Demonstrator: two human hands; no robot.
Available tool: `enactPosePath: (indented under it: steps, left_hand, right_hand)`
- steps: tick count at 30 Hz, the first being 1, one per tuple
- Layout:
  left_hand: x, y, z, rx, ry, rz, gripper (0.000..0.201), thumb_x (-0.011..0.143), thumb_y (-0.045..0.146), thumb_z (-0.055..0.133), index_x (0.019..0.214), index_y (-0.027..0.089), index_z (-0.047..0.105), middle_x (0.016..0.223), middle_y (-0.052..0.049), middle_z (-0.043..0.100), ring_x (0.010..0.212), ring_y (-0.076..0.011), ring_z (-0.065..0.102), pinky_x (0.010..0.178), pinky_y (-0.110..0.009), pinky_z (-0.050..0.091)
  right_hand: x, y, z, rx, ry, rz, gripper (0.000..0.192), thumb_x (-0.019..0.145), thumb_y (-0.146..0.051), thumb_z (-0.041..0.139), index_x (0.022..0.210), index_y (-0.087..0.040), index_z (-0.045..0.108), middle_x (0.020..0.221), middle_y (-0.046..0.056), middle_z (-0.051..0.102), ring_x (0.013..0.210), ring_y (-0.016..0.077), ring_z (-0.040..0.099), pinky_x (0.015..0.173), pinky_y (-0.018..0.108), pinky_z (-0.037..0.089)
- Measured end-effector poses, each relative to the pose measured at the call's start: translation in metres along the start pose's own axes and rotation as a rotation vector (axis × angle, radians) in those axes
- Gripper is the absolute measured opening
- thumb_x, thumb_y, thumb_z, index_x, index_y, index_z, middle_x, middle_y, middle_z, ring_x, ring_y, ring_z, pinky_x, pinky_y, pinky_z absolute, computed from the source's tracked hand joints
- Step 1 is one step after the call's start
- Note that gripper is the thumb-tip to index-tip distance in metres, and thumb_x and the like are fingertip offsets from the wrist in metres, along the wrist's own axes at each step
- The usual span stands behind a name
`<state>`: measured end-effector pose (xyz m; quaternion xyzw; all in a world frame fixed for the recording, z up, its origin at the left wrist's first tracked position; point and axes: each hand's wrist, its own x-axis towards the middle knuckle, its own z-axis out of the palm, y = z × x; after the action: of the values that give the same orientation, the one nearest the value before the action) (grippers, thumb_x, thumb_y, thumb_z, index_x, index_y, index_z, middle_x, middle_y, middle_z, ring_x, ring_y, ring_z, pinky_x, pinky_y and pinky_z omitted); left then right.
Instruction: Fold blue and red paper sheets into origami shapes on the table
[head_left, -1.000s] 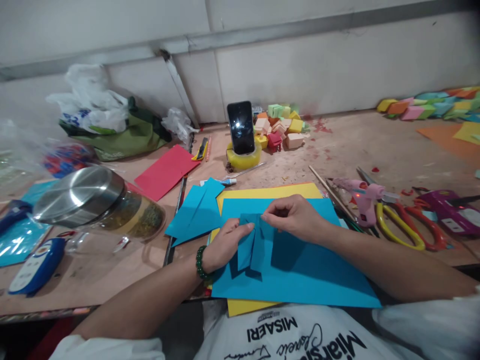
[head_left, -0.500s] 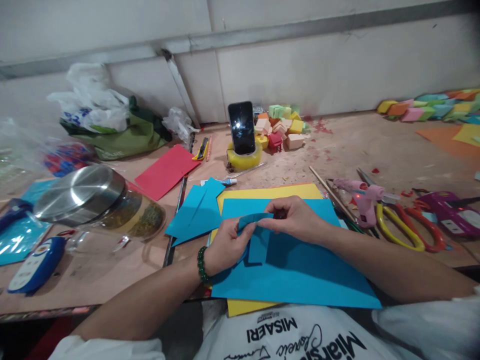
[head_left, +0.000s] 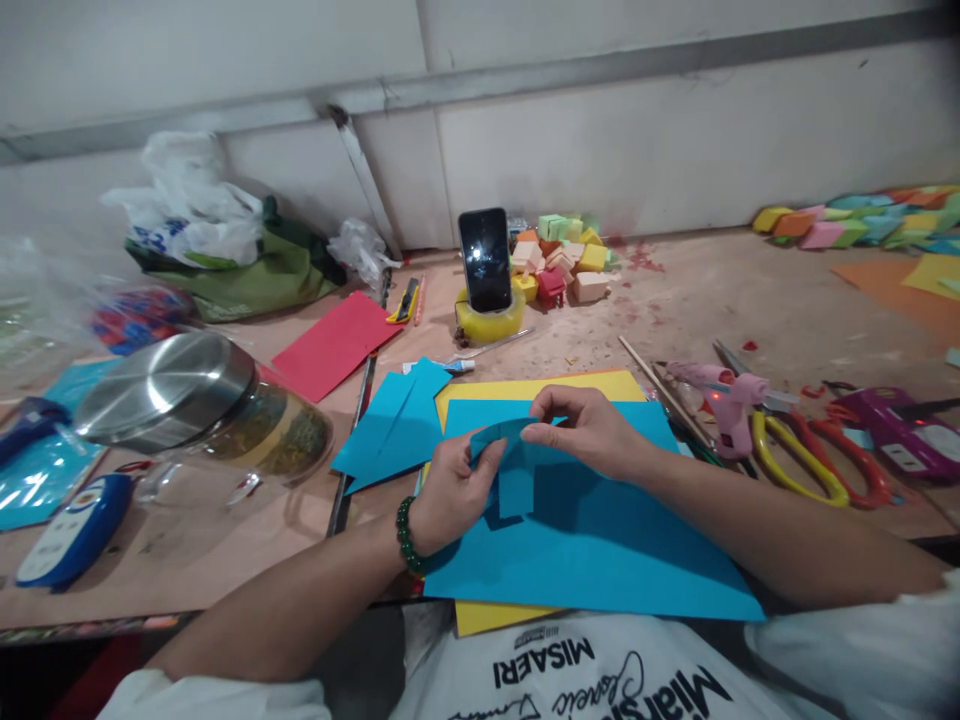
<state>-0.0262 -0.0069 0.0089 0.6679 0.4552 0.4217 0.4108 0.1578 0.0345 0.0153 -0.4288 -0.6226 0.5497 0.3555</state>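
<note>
Both hands are pinching a small folded blue paper piece point(head_left: 514, 465), left hand point(head_left: 450, 490) and right hand point(head_left: 585, 432) gripping opposite ends, lifting it just above the large blue paper sheet point(head_left: 600, 540); mid-fold, I'd say, creasing next. Beyond the grip, a black phone point(head_left: 485, 260).

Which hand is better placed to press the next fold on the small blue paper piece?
Probably right: the right hand pinches the blue paper piece's top edge from above, while the left hand steadies its side.

We see even, rather dim indoor light from above. Soft shadow pools beneath our fingers point(head_left: 491, 455) on the blue sheet point(head_left: 600, 550). Far left of them, glare streaks the steel lid point(head_left: 161, 385); edges bend and blur.
</note>
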Motion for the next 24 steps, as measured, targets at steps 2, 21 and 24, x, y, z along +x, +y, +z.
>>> enactPosePath:
  steps: [2,21,24]
  left_hand:
    - [0.000,0.002,0.001,-0.088,0.043,-0.052,0.049,0.087,0.058,0.054,0.059,0.019,0.047,0.051,0.005,0.033,0.047,-0.0089,0.027,0.044,-0.024,0.026]
    - [0.012,0.003,-0.010,0.005,-0.095,-0.049,0.030,0.080,0.040,0.067,0.061,0.016,0.067,0.063,-0.005,0.064,0.062,-0.0145,0.055,0.060,-0.026,0.044]
    - [0.009,0.003,-0.007,0.020,-0.028,-0.028,0.034,0.081,0.042,0.065,0.060,0.016,0.063,0.061,-0.003,0.061,0.058,-0.0128,0.051,0.057,-0.025,0.042]
  right_hand:
    - [-0.001,0.001,0.004,0.028,-0.031,0.018,0.045,0.059,-0.053,0.082,0.067,-0.018,0.054,0.062,-0.004,0.052,0.056,0.0087,0.046,0.050,0.022,0.038]
    - [-0.006,-0.001,0.006,-0.146,-0.288,0.046,0.025,0.072,-0.038,0.062,0.061,-0.016,0.058,0.052,-0.004,0.047,0.051,0.0078,0.038,0.048,0.022,0.031]
    - [-0.003,0.000,0.007,-0.059,-0.265,0.048,0.031,0.072,-0.043,0.062,0.060,-0.014,0.062,0.054,-0.004,0.047,0.053,0.0079,0.036,0.050,0.023,0.030]
